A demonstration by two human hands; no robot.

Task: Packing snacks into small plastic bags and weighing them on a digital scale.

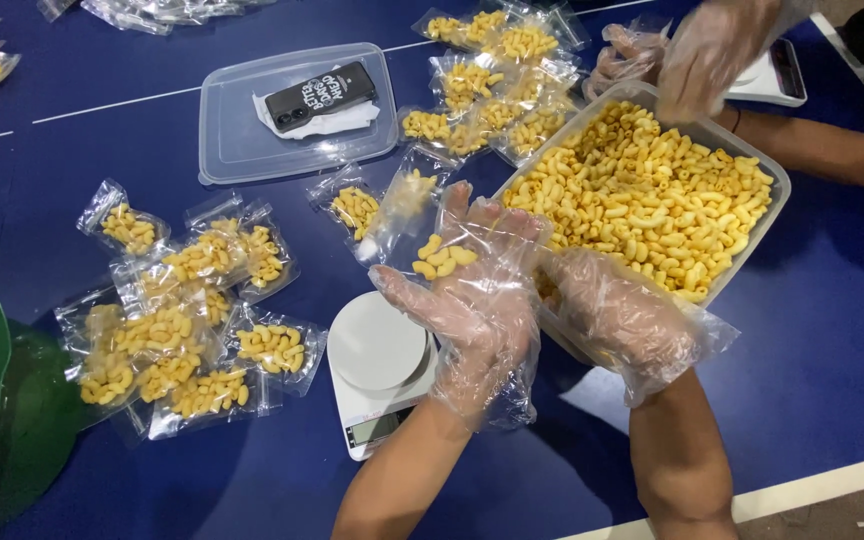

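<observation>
Two hands in loose clear plastic gloves work over our white round-topped kitchen scale [380, 352] on the dark blue table [822, 350]. Our left hand [472, 300] lies open, palm up, fingers spread, with a small heap of yellow elbow-shaped puffed snacks [442, 257] resting on the palm beside a small clear plastic pouch [404, 205] that stands tilted just above it; we cannot tell whether the fingers pinch the pouch. Our right hand [617, 315] rests at the near edge of the large clear plastic tub of loose yellow snacks [652, 190], fingers curled downward, and what it grips is hidden.

Many filled small pouches [177, 330] already lie to the left of the scale, and more filled pouches [492, 80] sit beyond the tub. We judge the bagging well along yet far from over, since the tub is still nearly full. Across the table, another person's gloved hand [712, 45] reaches over the tub's far corner.
</observation>
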